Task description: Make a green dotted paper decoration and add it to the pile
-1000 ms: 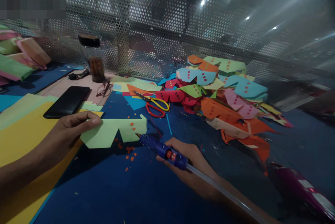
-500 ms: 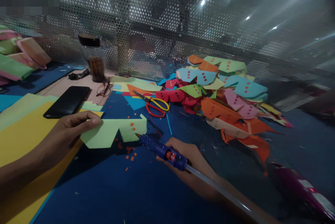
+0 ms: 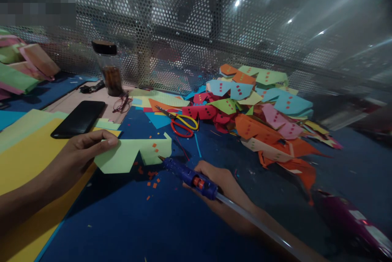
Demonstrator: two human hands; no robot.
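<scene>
Between thumb and fingers, my left hand (image 3: 88, 149) pinches the left end of a pale green paper cutout (image 3: 118, 157), notched along its lower edge. Two small orange squares (image 3: 155, 148) sit on the cutout's right part. My right hand (image 3: 220, 188) is wrapped round a blue glue gun (image 3: 190, 178) with a clear glue stick (image 3: 257, 225) jutting from its back. The gun's nozzle is at the lower right part of the cutout; whether it touches the paper I cannot tell. Loose orange paper bits (image 3: 153, 178) lie on the blue table below.
Red-and-yellow-handled scissors (image 3: 180, 125) lie beyond the cutout. A heap of coloured paper cutouts (image 3: 260, 102) spreads at the right. A black phone (image 3: 79, 119) rests on paper sheets (image 3: 33, 155) at left, a jar (image 3: 110, 70) behind it. A purple object (image 3: 352, 221) lies at lower right.
Almost nothing differs. The glue gun in my right hand has tilted very slightly; my left hand and the paper cutout stay in place.
</scene>
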